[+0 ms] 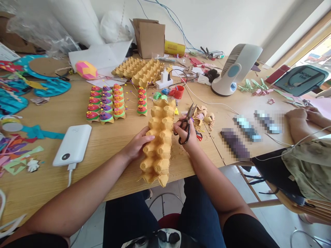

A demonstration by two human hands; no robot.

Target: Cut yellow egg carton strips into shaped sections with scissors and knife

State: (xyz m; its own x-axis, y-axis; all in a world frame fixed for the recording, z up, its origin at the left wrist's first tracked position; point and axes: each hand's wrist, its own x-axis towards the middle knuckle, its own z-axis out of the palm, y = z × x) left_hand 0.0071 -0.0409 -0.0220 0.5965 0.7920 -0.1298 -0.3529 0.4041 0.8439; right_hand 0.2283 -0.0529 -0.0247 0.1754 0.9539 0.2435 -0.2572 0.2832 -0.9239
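My left hand (137,143) grips the left edge of a yellow egg carton piece (159,144), its thumb lying on the cups. The piece is two cups wide and tilts over the table's front edge. Black-handled scissors (186,125) are in my right hand (190,136), beside the carton's right edge, with the blades pointing up and away. My right fingers are wrapped round the scissor handles. Scraps of cut carton (204,115) lie just behind my right hand. Further back stand painted carton rows (106,105) in red, purple and orange, and a single painted row (142,101).
Larger uncut egg trays (139,69) lie at the back, near a white charger (164,79) and a red cup (177,92). A white fan (236,69) stands right of them. A power bank (72,144) sits at left. Another person's hands (301,115) rest at far right.
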